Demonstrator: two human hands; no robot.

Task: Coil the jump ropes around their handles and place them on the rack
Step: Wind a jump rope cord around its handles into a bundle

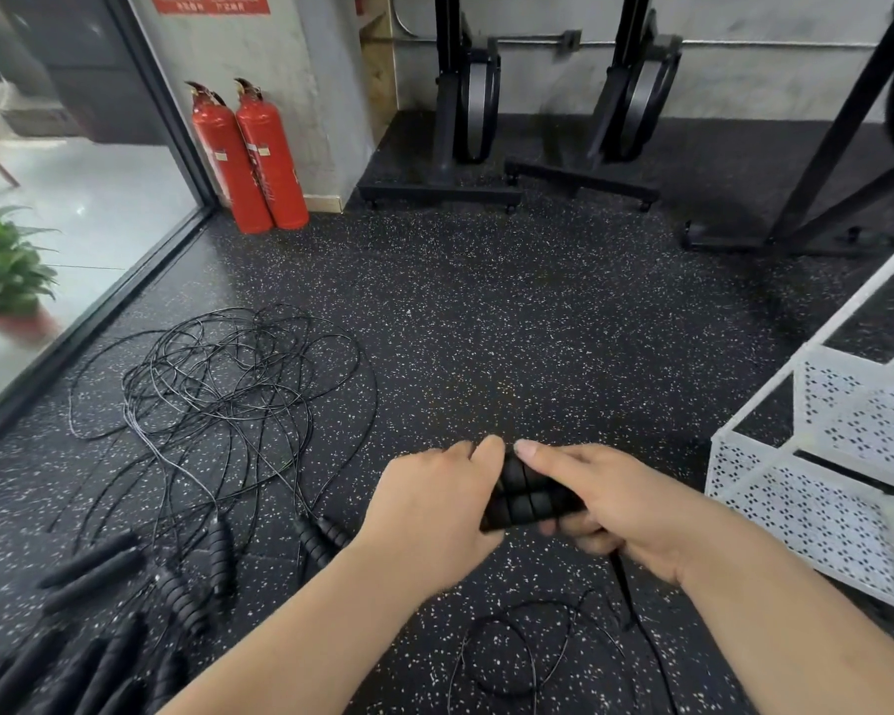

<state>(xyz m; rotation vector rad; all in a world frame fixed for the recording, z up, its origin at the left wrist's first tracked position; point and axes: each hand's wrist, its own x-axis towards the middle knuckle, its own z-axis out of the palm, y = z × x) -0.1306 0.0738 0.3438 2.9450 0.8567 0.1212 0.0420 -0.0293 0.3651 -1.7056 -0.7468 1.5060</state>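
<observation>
The left hand and right hand both grip 2 handles held side by side, long axis running between them. The uncoiled cord trails below the right hand, which is nearer the rack.

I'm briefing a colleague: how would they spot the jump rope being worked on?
Find the white perforated rack at the right edge; just left of it the left hand and right hand meet. Between them sits a pair of ribbed black handles, side by side. The other handles lie on the floor beside the tangled ropes; only this pair is held.
</observation>
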